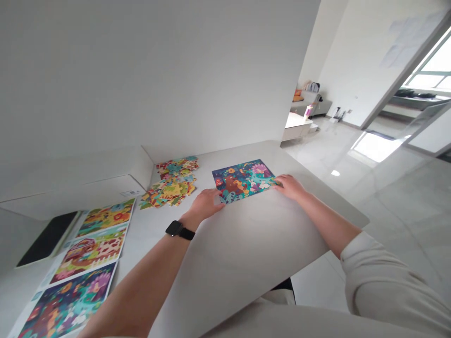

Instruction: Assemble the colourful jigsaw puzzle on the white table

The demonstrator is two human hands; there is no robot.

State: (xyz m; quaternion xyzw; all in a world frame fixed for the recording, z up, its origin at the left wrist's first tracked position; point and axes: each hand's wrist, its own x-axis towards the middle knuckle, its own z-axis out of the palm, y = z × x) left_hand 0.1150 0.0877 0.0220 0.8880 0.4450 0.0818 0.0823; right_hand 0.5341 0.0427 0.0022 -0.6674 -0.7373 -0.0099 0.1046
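Note:
A dark blue jigsaw picture (243,180) with colourful animals lies flat on the white table, its pieces joined into a rectangle. My left hand (207,203), below a black watch, rests at its left edge with thumb and fingers apart. At the right edge, my right hand (289,187) touches the lower right corner with its fingertips; whether a piece is under them is hidden. Loose puzzle pieces (169,190) lie in a heap left of the picture, beyond my left hand.
Three printed pictures (91,249) lie in a column at the left, beside a dark flat device (47,238). A white box (73,195) stands against the wall. The white table (243,249) has its right edge above a shiny tiled floor.

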